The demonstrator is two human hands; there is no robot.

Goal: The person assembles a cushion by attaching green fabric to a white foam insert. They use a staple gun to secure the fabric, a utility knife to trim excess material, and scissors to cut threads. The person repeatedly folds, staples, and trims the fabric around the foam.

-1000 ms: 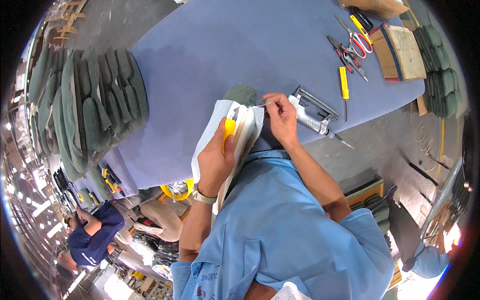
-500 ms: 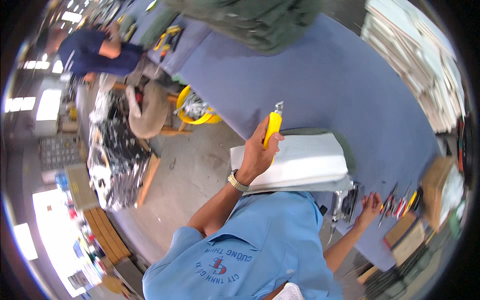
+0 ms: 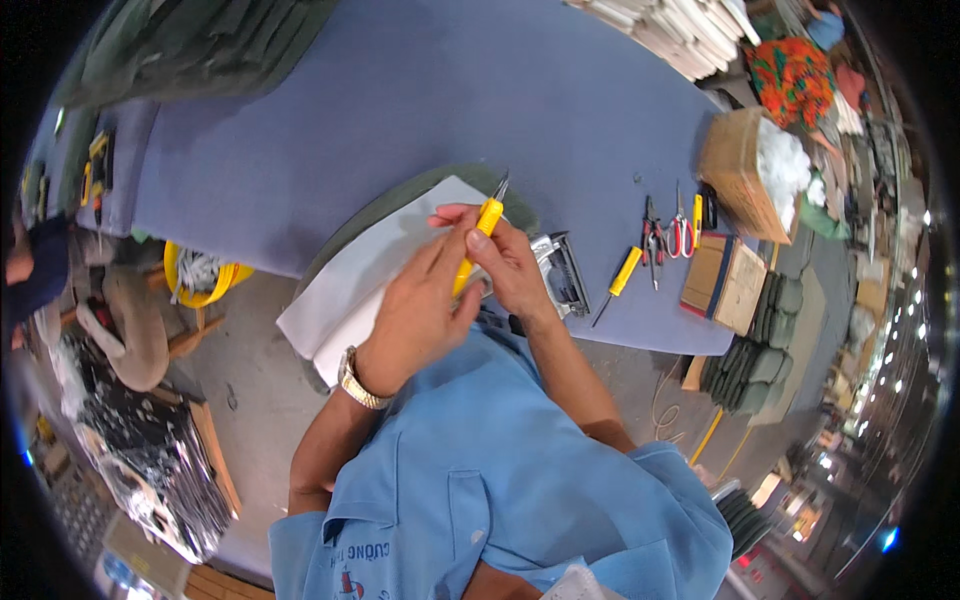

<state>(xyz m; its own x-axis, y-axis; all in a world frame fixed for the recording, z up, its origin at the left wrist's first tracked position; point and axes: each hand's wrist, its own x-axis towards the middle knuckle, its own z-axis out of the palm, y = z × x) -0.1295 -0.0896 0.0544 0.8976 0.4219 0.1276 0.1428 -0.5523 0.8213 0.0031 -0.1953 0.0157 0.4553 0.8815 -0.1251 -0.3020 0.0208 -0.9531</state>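
Observation:
A yellow utility knife [image 3: 489,216] points its blade away from me, above a folded white sheet [image 3: 345,310] on a dark green padded piece [image 3: 345,240]. My right hand [image 3: 515,270] pinches the knife, its thumb on the front and fingertips behind. My left hand [image 3: 415,310], slightly blurred, lies close along the knife's lower end, fingers stretched and thumb apart. A metal staple gun [image 3: 568,275] sits on the table just right of my right hand.
Right on the blue-grey table [image 3: 420,110] lie a yellow-handled screwdriver [image 3: 626,271], pliers [image 3: 653,240], red-handled scissors [image 3: 681,236] and a cardboard box [image 3: 735,170] with white stuffing. Far left are dark green fabric [image 3: 200,50] and a yellow bucket [image 3: 230,285]. A co-worker [image 3: 35,265] is at the left edge.
The view has turned to the right. The knife has gone from my left hand into my right, which came over from beside the tools. The left hand has loosened from it.

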